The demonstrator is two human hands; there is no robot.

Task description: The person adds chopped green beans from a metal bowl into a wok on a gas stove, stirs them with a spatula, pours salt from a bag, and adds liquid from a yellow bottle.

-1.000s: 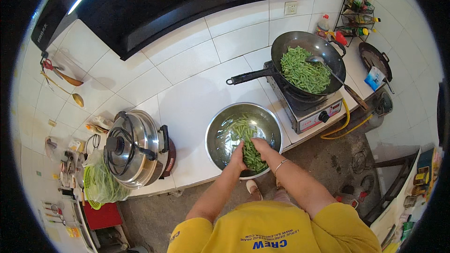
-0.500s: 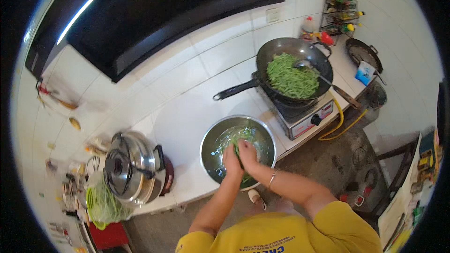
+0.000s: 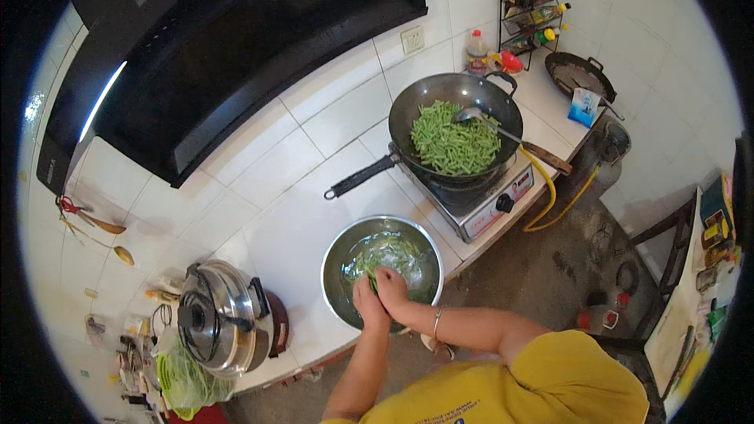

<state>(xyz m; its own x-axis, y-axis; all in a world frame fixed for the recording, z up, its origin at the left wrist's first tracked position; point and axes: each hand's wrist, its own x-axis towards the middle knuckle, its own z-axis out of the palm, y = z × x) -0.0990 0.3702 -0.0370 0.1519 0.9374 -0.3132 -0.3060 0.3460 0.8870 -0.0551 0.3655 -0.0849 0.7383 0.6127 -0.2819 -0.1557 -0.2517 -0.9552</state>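
A metal basin (image 3: 334, 261) of water stands on the counter in front of me, with cut green beans (image 3: 397, 250) lying in it. My left hand (image 3: 369, 303) and my right hand (image 3: 391, 289) are close together over its near side, fingers closed round a bunch of green beans whose ends poke out between them. My palms hide most of the bunch. Beyond, to the right, a black wok (image 3: 408, 102) sits on a gas stove (image 3: 503, 206), holding many cut green beans (image 3: 455, 141) and a metal spatula or ladle (image 3: 542, 154) with a wooden handle.
The wok's long black handle (image 3: 361, 177) points left over the counter. A lidded steel pot (image 3: 236, 330) stands left, beside a green basket (image 3: 177, 381) with a plastic bag. A yellow gas hose (image 3: 542, 212) hangs at right. A shallow pan (image 3: 577, 74) and bottle rack (image 3: 530, 20) are behind.
My hands stay together round the beans, and the right has turned further over the left. The view has shifted, so basin and wok appear further left and the range hood shows more.
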